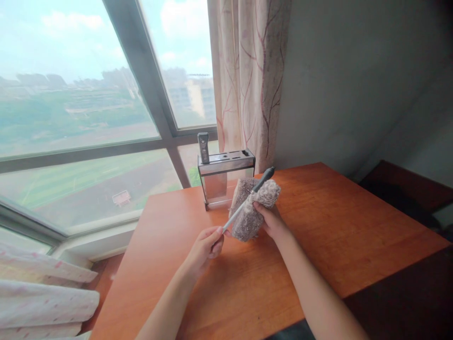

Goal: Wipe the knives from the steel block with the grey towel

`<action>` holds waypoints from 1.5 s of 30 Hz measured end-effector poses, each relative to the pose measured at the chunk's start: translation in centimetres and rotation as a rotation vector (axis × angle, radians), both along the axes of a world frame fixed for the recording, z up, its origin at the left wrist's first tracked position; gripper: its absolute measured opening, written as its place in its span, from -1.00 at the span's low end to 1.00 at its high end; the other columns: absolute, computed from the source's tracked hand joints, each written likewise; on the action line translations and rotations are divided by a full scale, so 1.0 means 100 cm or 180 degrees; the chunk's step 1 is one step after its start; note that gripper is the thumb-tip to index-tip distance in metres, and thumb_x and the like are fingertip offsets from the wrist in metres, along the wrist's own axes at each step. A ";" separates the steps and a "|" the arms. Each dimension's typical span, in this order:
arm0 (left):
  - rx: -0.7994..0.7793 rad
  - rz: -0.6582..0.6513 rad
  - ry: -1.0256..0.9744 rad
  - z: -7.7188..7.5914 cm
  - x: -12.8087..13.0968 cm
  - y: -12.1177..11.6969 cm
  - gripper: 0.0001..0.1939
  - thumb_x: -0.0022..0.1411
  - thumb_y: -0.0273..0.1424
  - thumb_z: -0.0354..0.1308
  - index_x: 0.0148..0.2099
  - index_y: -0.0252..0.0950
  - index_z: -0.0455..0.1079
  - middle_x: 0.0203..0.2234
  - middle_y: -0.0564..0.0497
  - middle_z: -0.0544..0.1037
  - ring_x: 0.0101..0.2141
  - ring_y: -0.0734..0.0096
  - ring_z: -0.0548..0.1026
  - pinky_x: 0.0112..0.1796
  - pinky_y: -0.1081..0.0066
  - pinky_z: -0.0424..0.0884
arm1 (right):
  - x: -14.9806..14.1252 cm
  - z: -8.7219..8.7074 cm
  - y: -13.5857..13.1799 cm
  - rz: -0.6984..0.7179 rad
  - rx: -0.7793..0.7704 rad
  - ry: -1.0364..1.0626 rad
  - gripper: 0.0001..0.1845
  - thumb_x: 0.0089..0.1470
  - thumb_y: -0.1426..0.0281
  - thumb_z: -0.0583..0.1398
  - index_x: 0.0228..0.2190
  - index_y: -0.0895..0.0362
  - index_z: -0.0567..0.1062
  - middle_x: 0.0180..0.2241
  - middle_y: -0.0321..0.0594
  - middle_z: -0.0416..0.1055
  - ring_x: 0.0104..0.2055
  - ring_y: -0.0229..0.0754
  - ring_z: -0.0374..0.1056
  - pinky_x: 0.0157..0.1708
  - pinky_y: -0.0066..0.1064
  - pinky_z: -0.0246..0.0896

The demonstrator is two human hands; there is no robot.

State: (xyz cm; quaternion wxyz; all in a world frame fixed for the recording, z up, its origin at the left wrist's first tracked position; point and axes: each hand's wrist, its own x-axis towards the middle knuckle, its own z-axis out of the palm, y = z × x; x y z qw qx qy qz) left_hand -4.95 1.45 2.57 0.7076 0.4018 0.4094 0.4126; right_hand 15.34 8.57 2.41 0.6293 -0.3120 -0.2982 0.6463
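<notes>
A slim metal honing rod with a black handle slants up and to the right above the table. My left hand is closed, pinching the rod's lower end between thumb and fingers. A fluffy grey-brown cloth hangs about the rod, bunched near the handle. My right hand grips this cloth from the right, its thumb on top and its other fingers hidden behind. Just beyond the cloth stands a knife block with clear sides and a slotted top. One knife with a grey handle is in its left slot.
The brown wooden table reaches from the window side to the dark area at right. Behind the knife block hangs a patterned curtain. Window frames rise at the left, and another curtain lies low at the left edge.
</notes>
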 end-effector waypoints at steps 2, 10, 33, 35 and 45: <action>-0.0012 -0.0015 -0.0132 -0.001 -0.001 -0.001 -0.65 0.22 -0.14 0.06 -0.29 -0.37 0.37 -0.78 0.24 0.06 -0.72 0.67 -0.10 -0.65 0.52 -0.20 | 0.005 0.000 -0.001 0.0270 -0.0043 0.0211 -0.56 -0.32 0.31 0.43 -0.29 0.07 0.54 -0.30 -0.30 0.56 -0.23 -0.08 0.45 -0.20 -0.29 0.34; -0.0062 -0.0454 -0.0102 -0.003 0.001 -0.004 -0.61 0.25 -0.11 0.00 -0.31 -0.38 0.39 -0.80 0.22 0.06 -0.73 0.65 -0.06 -0.66 0.51 -0.17 | 0.006 -0.013 -0.004 0.0469 -0.0269 0.0797 -0.59 -0.45 0.20 0.45 -0.44 0.01 0.53 -0.41 -0.34 0.56 -0.33 -0.06 0.45 -0.28 -0.23 0.37; 0.0585 0.0260 0.0483 -0.003 0.001 0.003 -0.60 0.22 -0.09 0.03 -0.27 -0.38 0.38 -0.73 0.22 0.06 -0.67 0.62 -0.05 -0.61 0.48 -0.17 | 0.011 0.002 0.000 0.0083 -0.0172 0.1197 -0.70 -0.08 0.20 0.28 -0.25 0.02 0.51 -0.25 -0.30 0.55 -0.17 -0.10 0.44 -0.13 -0.23 0.35; 0.0533 0.0217 0.0571 -0.003 0.001 0.002 -0.58 0.21 -0.07 0.03 -0.27 -0.38 0.39 -0.73 0.22 0.05 -0.67 0.62 -0.06 -0.61 0.48 -0.16 | 0.017 0.005 -0.001 0.0103 0.0060 0.1285 -0.68 -0.07 0.15 0.27 -0.23 -0.02 0.50 -0.21 -0.32 0.54 -0.08 -0.09 0.40 -0.06 -0.18 0.31; 0.1444 0.0259 0.1731 -0.009 0.007 0.002 -0.66 0.21 -0.14 0.05 -0.20 -0.33 0.39 -0.57 0.08 0.31 -0.52 0.48 0.23 -0.46 0.48 0.12 | 0.007 -0.002 0.003 -0.0123 -0.0119 0.0687 -0.60 -0.23 0.28 0.37 -0.25 -0.01 0.48 -0.27 -0.37 0.53 -0.18 -0.11 0.42 -0.18 -0.28 0.37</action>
